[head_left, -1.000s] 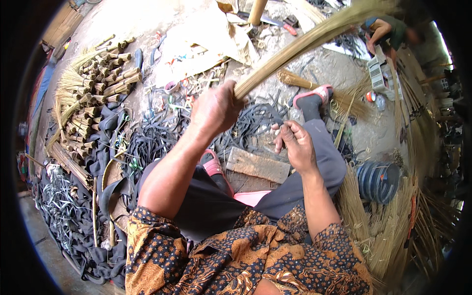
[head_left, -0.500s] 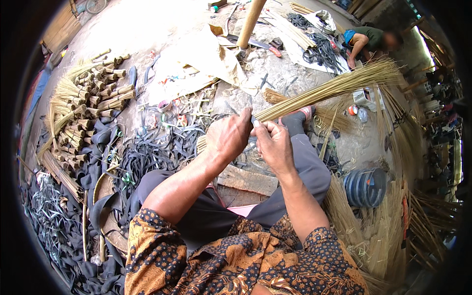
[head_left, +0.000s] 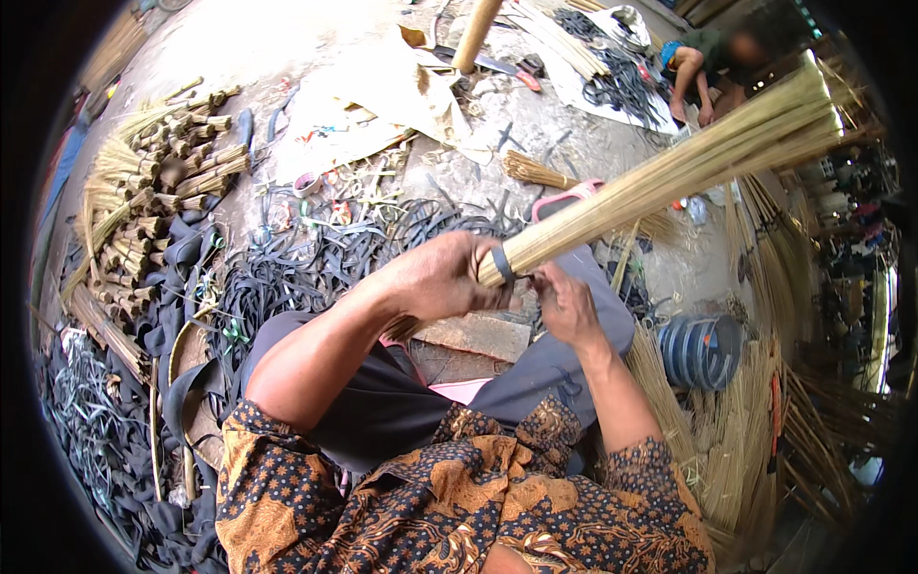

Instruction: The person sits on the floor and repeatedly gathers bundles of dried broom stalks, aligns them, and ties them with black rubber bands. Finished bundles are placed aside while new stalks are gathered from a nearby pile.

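My left hand [head_left: 445,273] is wrapped round the butt end of a broom-like bundle of thin straw-coloured sticks [head_left: 669,177]. The bundle slants up to the far right, its tips fanned out. A black rubber strip [head_left: 502,263] circles it just beyond my left fingers. Close to that strip, my right hand [head_left: 571,304] is closed in a pinch, seemingly on the strip's end; the fingers partly hide it. Below the hands, a worn wooden board [head_left: 473,336] lies between my crossed legs.
Tied stick bundles [head_left: 158,182] are piled at the left, beside heaped black rubber strips [head_left: 287,273]. A smaller bundle [head_left: 535,170] lies ahead. At right stand a blue ribbed container [head_left: 703,352] and loose sticks [head_left: 741,450]. A large knife [head_left: 497,65] lies near a pole; another person [head_left: 693,72] sits far right.
The bundle has swung nearer and now looks larger, its tips higher at right. My left hand has turned and dropped slightly; my right hand has shifted right and down. The strip around the bundle shows clearly.
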### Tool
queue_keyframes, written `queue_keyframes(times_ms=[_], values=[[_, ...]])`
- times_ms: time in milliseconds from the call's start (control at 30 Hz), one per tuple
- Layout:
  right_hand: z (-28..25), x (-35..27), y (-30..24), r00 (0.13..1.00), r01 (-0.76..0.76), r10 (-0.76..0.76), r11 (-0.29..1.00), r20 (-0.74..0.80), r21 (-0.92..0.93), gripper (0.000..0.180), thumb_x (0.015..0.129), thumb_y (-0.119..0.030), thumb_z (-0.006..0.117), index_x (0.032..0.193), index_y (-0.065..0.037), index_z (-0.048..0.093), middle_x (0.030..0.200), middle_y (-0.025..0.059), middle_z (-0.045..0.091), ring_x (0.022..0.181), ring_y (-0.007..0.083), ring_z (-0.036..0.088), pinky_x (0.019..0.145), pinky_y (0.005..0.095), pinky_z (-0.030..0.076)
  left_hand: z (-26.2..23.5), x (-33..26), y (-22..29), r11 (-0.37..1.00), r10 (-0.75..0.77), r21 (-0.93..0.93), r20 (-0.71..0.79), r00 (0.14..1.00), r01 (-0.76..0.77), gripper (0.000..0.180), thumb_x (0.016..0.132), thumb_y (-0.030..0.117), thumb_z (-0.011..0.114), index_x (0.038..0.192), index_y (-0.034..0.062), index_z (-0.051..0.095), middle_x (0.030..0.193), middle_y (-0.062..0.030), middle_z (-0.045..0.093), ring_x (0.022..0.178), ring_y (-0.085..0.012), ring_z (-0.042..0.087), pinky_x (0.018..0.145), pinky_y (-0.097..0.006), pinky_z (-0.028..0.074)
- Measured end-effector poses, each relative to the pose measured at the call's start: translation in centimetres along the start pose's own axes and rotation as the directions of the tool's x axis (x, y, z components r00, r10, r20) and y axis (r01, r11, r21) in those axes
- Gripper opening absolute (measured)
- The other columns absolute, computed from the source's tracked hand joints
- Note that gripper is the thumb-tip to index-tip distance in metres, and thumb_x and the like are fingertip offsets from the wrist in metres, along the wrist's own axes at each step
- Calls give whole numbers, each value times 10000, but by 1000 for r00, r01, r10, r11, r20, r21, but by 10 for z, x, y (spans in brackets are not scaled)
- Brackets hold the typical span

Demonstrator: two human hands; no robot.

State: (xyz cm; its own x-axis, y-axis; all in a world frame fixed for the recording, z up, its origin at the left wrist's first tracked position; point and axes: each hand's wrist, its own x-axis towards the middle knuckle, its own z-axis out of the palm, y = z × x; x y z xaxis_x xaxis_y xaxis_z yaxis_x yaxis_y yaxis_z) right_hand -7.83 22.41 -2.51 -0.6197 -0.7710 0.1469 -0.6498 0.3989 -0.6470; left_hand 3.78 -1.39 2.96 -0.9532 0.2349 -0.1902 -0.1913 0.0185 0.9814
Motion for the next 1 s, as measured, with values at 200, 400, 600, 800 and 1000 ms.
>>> queue_keyframes(times_ms=[200, 400, 600, 800, 1000], values=[[-3, 46, -19, 847, 531, -530, 844, 36, -69, 151, 917, -144, 685, 1040, -65, 645, 848, 107, 680, 773, 304, 704, 675, 387, 550, 16, 7, -4, 936, -70, -256, 539, 839, 242, 326, 922, 350, 835, 1015, 65, 706, 680, 25, 585, 535, -82, 549, 485, -256, 446], [-40, 52, -70, 948, -132, 193, 962, 251, -241, 236, 1043, -199, 588, 1143, -14, 697, 968, 207, 741, 940, 338, 737, 808, 451, 557, 5, 19, -25, 896, 59, 441, -229, 972, 50, 371, 930, 345, 808, 999, 12, 659, 718, -136, 659, 654, -244, 680, 624, -417, 535], [-11, 67, -92, 970, -235, 241, 954, 10, -184, 281, 1009, -312, 649, 1136, -80, 746, 891, 205, 757, 854, 410, 735, 762, 468, 577, 14, 35, -49, 724, 136, 661, -418, 898, 198, 247, 943, 259, 659, 903, 16, 653, 793, -247, 707, 783, -438, 722, 703, -532, 580], [2, 71, -68, 927, -349, 274, 879, 255, 326, 407, 1041, -394, 637, 963, -1, 711, 794, 112, 751, 782, 169, 751, 690, 350, 575, 11, 37, -57, 692, 187, 683, -481, 857, 233, 171, 921, 220, 655, 998, 70, 629, 807, -241, 715, 783, -451, 716, 669, -554, 565], [18, 31, -60, 925, -361, 303, 523, 228, 772, 243, 1122, -238, 525, 1177, -25, 627, 890, 33, 673, 702, 84, 635, 614, 234, 544, -1, 44, -64, 661, 225, 685, -570, 790, 307, 227, 963, 245, 668, 1047, 67, 556, 789, -227, 720, 749, -447, 727, 628, -549, 563]])
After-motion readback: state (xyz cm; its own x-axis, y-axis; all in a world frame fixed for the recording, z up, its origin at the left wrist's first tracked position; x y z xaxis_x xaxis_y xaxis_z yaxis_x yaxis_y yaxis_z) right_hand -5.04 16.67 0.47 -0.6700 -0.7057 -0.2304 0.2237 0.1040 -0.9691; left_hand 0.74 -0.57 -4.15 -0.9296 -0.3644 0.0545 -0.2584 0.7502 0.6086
